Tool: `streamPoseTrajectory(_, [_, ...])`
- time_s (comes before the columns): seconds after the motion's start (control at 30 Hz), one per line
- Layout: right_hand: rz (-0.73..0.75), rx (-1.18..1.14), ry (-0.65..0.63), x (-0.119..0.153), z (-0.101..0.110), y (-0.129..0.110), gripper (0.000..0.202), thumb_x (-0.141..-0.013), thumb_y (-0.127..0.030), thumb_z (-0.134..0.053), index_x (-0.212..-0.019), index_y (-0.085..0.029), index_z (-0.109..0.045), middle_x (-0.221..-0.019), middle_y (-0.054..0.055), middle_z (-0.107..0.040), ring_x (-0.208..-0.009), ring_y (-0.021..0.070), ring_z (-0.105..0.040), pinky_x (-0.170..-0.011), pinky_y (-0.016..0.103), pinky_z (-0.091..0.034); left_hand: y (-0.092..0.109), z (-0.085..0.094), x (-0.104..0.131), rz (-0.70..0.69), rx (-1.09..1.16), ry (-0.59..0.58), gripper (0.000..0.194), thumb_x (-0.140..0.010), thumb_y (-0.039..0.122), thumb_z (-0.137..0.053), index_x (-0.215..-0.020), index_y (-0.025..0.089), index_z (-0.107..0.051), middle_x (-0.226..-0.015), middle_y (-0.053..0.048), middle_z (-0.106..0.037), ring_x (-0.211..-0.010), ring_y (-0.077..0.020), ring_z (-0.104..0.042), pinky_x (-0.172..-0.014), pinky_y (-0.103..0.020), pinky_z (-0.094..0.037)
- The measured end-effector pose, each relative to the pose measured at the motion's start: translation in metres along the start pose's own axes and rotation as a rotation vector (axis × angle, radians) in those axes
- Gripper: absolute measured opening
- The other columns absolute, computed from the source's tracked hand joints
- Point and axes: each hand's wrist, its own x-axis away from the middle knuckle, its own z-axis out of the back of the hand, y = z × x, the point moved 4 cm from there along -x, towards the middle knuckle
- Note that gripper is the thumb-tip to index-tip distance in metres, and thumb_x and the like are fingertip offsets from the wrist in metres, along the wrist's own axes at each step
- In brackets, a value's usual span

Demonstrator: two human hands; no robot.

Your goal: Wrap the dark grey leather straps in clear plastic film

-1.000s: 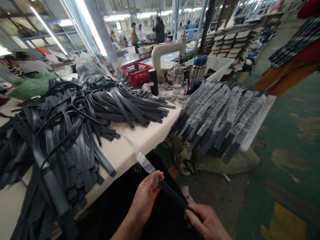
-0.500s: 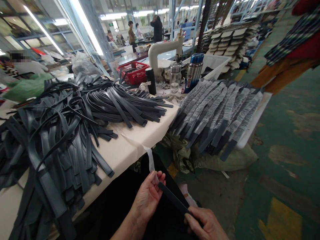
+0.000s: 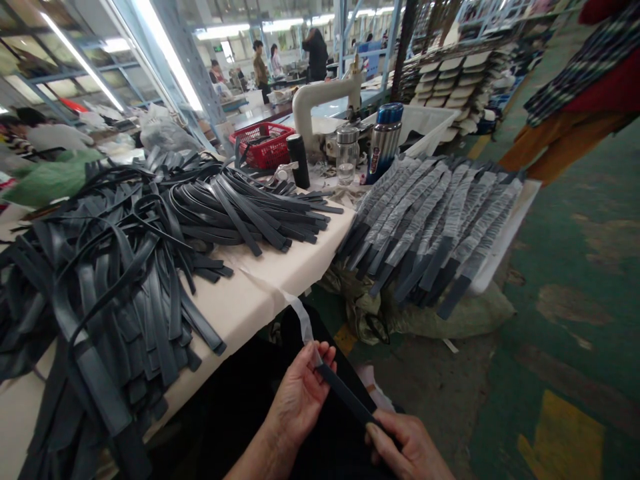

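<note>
Carefully pinch strap [image 3: 345, 395] end and tape [image 3: 303, 320] with left hand [image 3: 300, 393]. Keep right hand [image 3: 407, 450] clamped, strap taut.

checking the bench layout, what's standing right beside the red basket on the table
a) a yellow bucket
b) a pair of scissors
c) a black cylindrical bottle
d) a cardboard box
c: the black bottle stands upright just right of the red basket.
</note>
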Motion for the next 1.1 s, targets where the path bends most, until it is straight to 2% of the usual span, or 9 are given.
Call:
streamPoseTrajectory(0.17, [-0.013, -0.029, 0.040, -0.003, 0.004, -0.007, 0.047, -0.092, -0.054, -0.038, -0.070, -0.021, -0.061, -0.054, 0.001, -0.063, -0.046, 0.0135, -0.052, -0.047, 0.023, -0.037, -0.004, 0.003, -0.002, 0.001, -0.021, -0.016, 0.012, -0.089, 0.019, -0.058, -0.088, 0.015, -0.069, -0.088, -0.006, -0.075, -0.090, -0.0191, -0.070, -0.081, -0.031, -0.053])
streamPoseTrajectory(0.33, [0.086, 0.123, -0.060, 0.005, 0.007, -0.014, 0.042, -0.093, -0.043, -0.037, -0.066, -0.019, -0.058, -0.057, 0.001, -0.058, -0.052, 0.0134, -0.052, -0.050, 0.022, -0.035, 0.001, 0.001, 0.001, -0.020, 0.005, 0.021, 0.011, -0.088, 0.017, -0.059, -0.088, 0.013, -0.069, -0.088, -0.006, -0.074, -0.088, -0.0184, -0.070, -0.085, -0.032, -0.053])
streamPoseTrajectory(0.4, [0.090, 0.140, -0.063, 0.009, 0.008, -0.014, 0.041, -0.092, -0.041, -0.037, -0.064, -0.018, -0.057, -0.057, 0.000, -0.056, -0.052, 0.0129, -0.051, -0.050, 0.022, -0.034, 0.003, 0.000, 0.001, -0.034, 0.002, 0.024, 0.011, -0.088, 0.016, -0.059, -0.087, 0.013, -0.069, -0.088, -0.006, -0.074, -0.088, -0.0189, -0.070, -0.084, -0.033, -0.054])
streamPoseTrajectory(0.63, [0.023, 0.118, -0.018, 0.006, 0.006, -0.009, 0.037, -0.093, -0.038, -0.041, -0.070, -0.019, -0.064, -0.059, 0.002, -0.064, -0.054, 0.0146, -0.057, -0.052, 0.022, -0.038, -0.001, 0.003, 0.001, -0.023, -0.012, 0.007, 0.011, -0.088, 0.017, -0.058, -0.089, 0.015, -0.069, -0.089, -0.005, -0.074, -0.089, -0.0177, -0.070, -0.083, -0.030, -0.054])
streamPoseTrajectory(0.8, [0.031, 0.058, 0.056, 0.002, 0.004, -0.009, 0.042, -0.093, -0.045, -0.041, -0.069, -0.020, -0.063, -0.056, 0.001, -0.063, -0.051, 0.0138, -0.055, -0.049, 0.022, -0.038, -0.003, 0.005, 0.002, -0.033, -0.034, -0.005, 0.011, -0.088, 0.019, -0.059, -0.087, 0.015, -0.070, -0.089, -0.006, -0.074, -0.090, -0.0184, -0.069, -0.083, -0.031, -0.054])
streamPoseTrajectory(0.9, [0.002, 0.000, 0.067, -0.002, 0.002, -0.010, 0.045, -0.093, -0.051, -0.040, -0.069, -0.020, -0.061, -0.056, 0.001, -0.062, -0.046, 0.0123, -0.052, -0.044, 0.021, -0.036, -0.010, 0.007, 0.001, -0.033, -0.085, -0.043, 0.010, -0.083, 0.022, -0.067, -0.089, 0.015, -0.070, -0.091, -0.007, -0.074, -0.092, -0.0193, -0.069, -0.082, -0.030, -0.053])
streamPoseTrajectory(1.0, [-0.043, -0.063, 0.076, -0.010, 0.002, -0.013, 0.047, -0.093, -0.055, -0.038, -0.072, -0.019, -0.059, -0.057, 0.001, -0.061, -0.042, 0.0110, -0.049, -0.041, 0.021, -0.036, -0.024, 0.007, 0.000, -0.031, -0.191, -0.090, 0.022, -0.074, 0.029, -0.077, -0.090, 0.015, -0.071, -0.089, -0.007, -0.073, -0.088, -0.0192, -0.068, -0.081, -0.030, -0.052])
streamPoseTrajectory(1.1, [-0.071, -0.131, 0.093, -0.017, 0.005, -0.015, 0.051, -0.091, -0.061, -0.038, -0.075, -0.018, -0.060, -0.057, 0.001, -0.058, -0.041, 0.0104, -0.048, -0.041, 0.021, -0.036, -0.037, -0.003, 0.002, -0.041, -0.387, -0.192, 0.031, -0.072, 0.035, -0.078, -0.091, 0.011, -0.073, -0.086, -0.008, -0.072, -0.081, -0.0169, -0.066, -0.078, -0.026, -0.049])
